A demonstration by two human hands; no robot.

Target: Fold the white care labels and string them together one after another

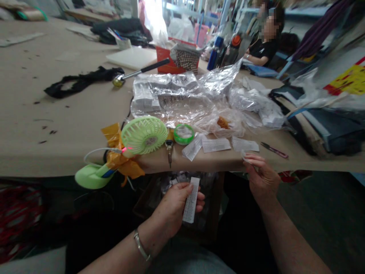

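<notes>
My left hand (175, 203) grips a narrow white printed label strip (191, 201) between thumb and fingers, above a box of white paper pieces (205, 190) below the table edge. At the table's front edge my right hand (262, 177) is closed in a pinch on a small whitish piece (243, 155); its kind is too small to make out. Just beyond that hand lies a white label slip (245, 144) on the table. Further left are a printed slip (216, 145) and another slip (194, 147), partly overlapping. A green round tin (184, 134) stands behind them.
A green handheld fan (144, 135) is taped at the edge, beside a screwdriver-like tool (169, 152). A pen-like cutter (274, 150) lies right. Behind are clear plastic bags (185, 108), a hammer-like tool (139, 72), black cloth (82, 82) and bottles (215, 53). A person (265, 45) sits far back.
</notes>
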